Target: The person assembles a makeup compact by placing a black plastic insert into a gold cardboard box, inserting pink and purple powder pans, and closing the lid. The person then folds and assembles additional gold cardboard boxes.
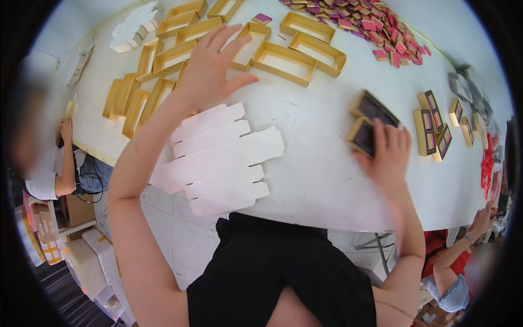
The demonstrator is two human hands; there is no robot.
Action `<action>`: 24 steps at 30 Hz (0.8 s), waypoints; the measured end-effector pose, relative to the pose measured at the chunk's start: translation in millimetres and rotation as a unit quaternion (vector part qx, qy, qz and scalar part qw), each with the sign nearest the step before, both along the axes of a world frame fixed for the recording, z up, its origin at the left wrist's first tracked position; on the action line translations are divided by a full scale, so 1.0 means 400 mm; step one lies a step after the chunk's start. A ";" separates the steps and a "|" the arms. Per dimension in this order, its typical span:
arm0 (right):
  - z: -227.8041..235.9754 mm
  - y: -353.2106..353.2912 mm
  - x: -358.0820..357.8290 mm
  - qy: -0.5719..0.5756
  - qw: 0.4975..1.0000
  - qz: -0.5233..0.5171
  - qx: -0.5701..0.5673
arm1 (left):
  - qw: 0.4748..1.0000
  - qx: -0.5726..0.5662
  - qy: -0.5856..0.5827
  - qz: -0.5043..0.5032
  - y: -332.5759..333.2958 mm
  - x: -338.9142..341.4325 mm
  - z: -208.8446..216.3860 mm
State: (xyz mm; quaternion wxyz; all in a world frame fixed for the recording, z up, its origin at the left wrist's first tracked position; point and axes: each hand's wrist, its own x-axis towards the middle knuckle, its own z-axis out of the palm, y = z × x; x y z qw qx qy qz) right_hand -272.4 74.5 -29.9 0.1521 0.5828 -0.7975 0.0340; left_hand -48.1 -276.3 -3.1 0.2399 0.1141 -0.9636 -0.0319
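Observation:
My left hand point(210, 71) is open, its fingers spread over the gold rectangular frames at the back left. It is nearest to a gold frame point(265, 34) with nothing held in it. My right hand point(389, 155), slightly blurred, grips a gold box with a dark top point(360, 136) on the right side of the table. A longer box of the same kind point(379, 110) lies against its far side. Flat white die-cut card blanks point(218, 158) lie in front of me, left of centre, below my left forearm.
Loose pink, red and purple pieces point(376, 24) are heaped at the back. Finished-looking gold boxes with dark windows point(425, 131) stand at right. White folded cartons point(136, 27) are at far left. Other people's hands work at the left point(66, 131) and right point(481, 222) edges.

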 end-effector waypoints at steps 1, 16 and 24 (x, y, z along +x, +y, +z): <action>-0.006 0.030 -0.035 0.014 0.999 -0.028 -0.011 | 0.999 -0.029 -0.021 0.012 -0.027 -0.003 -0.009; -0.007 0.099 -0.176 -0.086 0.992 -0.094 0.021 | 0.972 0.106 -0.210 -0.007 0.049 -0.295 -0.011; 0.017 0.051 -0.101 -0.063 0.998 0.010 0.003 | 0.982 0.058 -0.156 0.089 0.073 -0.276 -0.026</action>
